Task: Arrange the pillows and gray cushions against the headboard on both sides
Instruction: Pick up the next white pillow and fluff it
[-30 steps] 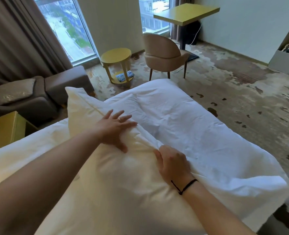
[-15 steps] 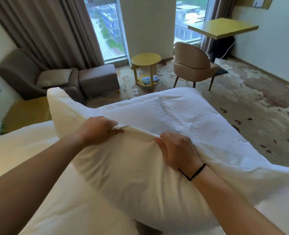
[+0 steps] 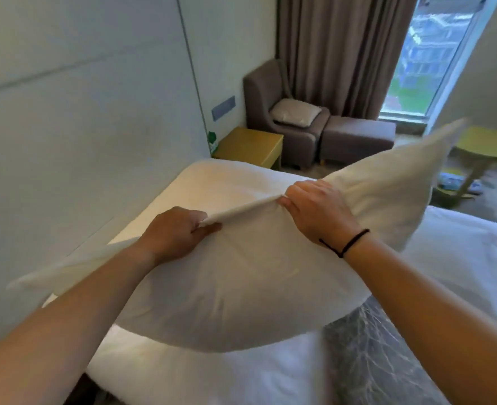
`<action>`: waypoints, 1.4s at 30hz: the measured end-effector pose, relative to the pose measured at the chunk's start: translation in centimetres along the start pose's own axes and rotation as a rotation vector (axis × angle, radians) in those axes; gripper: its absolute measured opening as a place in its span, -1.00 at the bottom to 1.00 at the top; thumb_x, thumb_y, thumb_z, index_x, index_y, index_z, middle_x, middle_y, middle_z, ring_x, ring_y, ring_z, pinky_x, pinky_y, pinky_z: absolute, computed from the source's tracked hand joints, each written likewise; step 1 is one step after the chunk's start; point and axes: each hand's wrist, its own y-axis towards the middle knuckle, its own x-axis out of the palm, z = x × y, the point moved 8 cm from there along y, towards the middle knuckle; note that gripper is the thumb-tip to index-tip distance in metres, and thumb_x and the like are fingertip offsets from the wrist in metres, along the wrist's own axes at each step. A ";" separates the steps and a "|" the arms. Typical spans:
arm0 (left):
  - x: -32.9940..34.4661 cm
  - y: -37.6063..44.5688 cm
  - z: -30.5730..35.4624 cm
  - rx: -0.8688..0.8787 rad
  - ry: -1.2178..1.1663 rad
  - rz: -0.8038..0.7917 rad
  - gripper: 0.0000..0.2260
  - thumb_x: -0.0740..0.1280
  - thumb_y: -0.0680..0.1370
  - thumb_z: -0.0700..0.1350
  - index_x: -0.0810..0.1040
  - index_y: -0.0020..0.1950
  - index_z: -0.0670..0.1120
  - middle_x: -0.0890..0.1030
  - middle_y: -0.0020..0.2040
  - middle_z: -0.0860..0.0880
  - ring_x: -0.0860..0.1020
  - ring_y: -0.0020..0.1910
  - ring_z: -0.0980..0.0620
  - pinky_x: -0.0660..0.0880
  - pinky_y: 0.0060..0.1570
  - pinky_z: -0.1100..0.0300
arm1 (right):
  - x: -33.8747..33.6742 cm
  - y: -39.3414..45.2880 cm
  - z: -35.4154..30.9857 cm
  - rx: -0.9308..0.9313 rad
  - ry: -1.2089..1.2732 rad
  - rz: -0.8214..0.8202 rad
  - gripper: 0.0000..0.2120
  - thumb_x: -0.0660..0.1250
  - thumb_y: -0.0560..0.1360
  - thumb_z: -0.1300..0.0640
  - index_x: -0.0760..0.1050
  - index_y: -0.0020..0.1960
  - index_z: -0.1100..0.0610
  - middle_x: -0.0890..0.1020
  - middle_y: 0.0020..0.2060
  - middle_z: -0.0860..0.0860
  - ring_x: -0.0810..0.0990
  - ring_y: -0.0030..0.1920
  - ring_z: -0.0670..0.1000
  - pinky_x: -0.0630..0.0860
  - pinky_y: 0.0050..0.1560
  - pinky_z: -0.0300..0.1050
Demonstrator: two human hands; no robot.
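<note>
A large white pillow (image 3: 241, 287) hangs in the air above the bed, its far corner pointing up to the right. My left hand (image 3: 174, 232) grips its top seam on the left. My right hand (image 3: 317, 211), with a black band on the wrist, grips the same seam further right. Below lies the white bed (image 3: 212, 182), running along the pale padded headboard wall (image 3: 81, 127) on the left. A gray patterned cushion (image 3: 367, 346) lies on the bed under the pillow's right end. Another gray cushion (image 3: 295, 112) sits on the armchair.
A brown armchair (image 3: 265, 95) and footstool (image 3: 358, 135) stand past the bed by the curtain. A yellow bedside table (image 3: 250, 144) sits at the bed's far corner. At the right edge stands a round yellow side table (image 3: 486, 144).
My view has swung left from the room toward the headboard wall. Both hands have lifted the pillow off the bed and carried it that way; the left hand went from flat to gripping.
</note>
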 end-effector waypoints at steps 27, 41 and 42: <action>9.8 -12.5 -31.5 -0.356 -0.022 -0.295 -0.48 0.17 0.45 0.43 0.52 0.16 0.08 0.56 0.12 0.04 0.54 0.08 -0.03 0.47 -0.05 0.07 | 33.2 8.0 -14.0 0.250 -0.288 -0.811 -0.64 0.09 0.53 -0.02 0.33 0.32 -0.09 0.57 0.15 -0.05 0.51 0.12 0.09 0.32 0.16 0.15; 8.7 -11.9 -32.1 -0.432 0.079 -0.096 -0.64 0.09 0.55 0.32 0.47 -0.07 0.08 0.58 -0.08 0.07 0.54 -0.04 -0.04 0.36 -0.10 0.04 | 35.4 8.4 -12.5 0.183 -0.317 -0.718 -0.86 0.13 0.57 0.12 0.45 -0.04 -0.02 0.55 -0.11 -0.07 0.51 -0.03 0.03 0.37 -0.04 -0.01; 8.8 -12.2 -32.5 -0.446 0.071 -0.102 -0.54 0.09 0.50 0.40 0.51 0.05 0.08 0.60 0.02 0.08 0.54 0.03 -0.01 0.40 0.01 0.04 | 35.6 8.4 -12.4 0.193 -0.311 -0.724 -0.86 0.12 0.56 0.14 0.44 -0.04 -0.01 0.54 -0.11 -0.06 0.51 -0.03 0.03 0.38 -0.07 -0.04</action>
